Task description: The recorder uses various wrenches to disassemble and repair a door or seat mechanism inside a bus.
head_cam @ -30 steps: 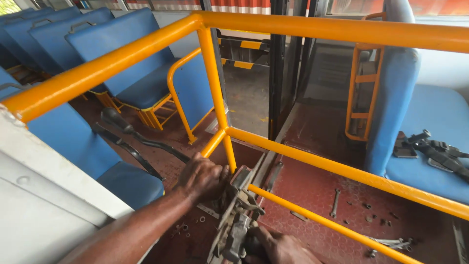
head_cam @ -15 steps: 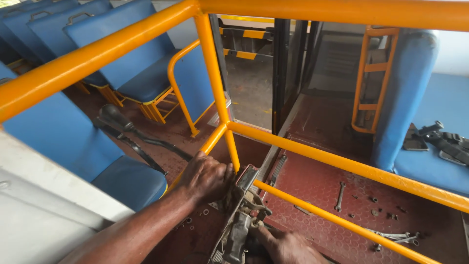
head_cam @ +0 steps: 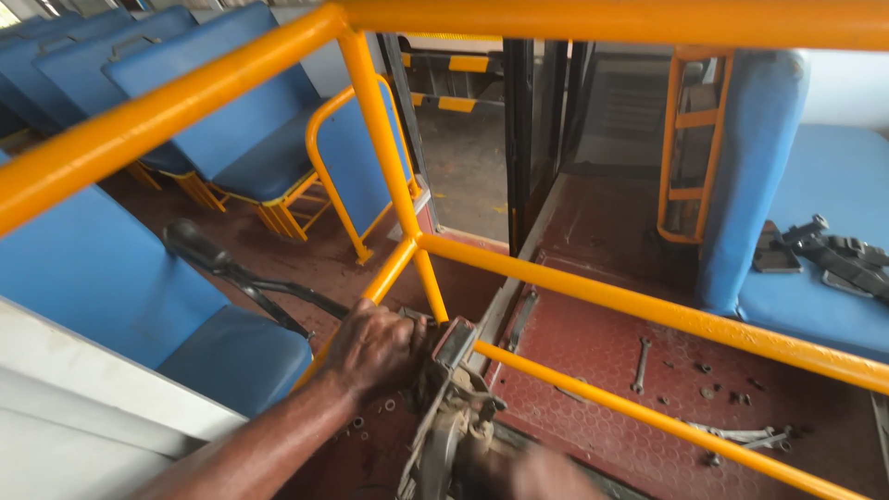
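Inside a bus, looking down over yellow railings [head_cam: 648, 310] at the floor.

We are gripping a grimy metal mechanism [head_cam: 454, 417] that is standing low on the floor, just beside the foot of the yellow upright post [head_cam: 375, 120]. Our left hand [head_cam: 375, 347] is curling over its upper end, fingers wrapped and closed on the metal. Our right hand [head_cam: 542, 474] is showing only as a blur at the bottom edge, down against the lower part of the same mechanism; we cannot tell how far that grip is closed or what it has hold of.

Judging the step: we are bracing the mechanism with the left hand while working at its base with the right, probably at a fastening. The next move is likely calling for a steady left hold and a tool within reach; a spanner [head_cam: 639, 363] is lying on the floor well apart, past the lower rail.

Surface: red studded floor mat [head_cam: 593, 361], dusty, with loose nuts and washers [head_cam: 718, 389] scattered on it and more spanners [head_cam: 741, 433] near the right.

Room: blue padded seats [head_cam: 241, 139] in rows on the left, a black lever [head_cam: 218, 264] beside the near seat, dark metal parts [head_cam: 833, 255] on the right-hand seat, an open doorway [head_cam: 468, 148] ahead.
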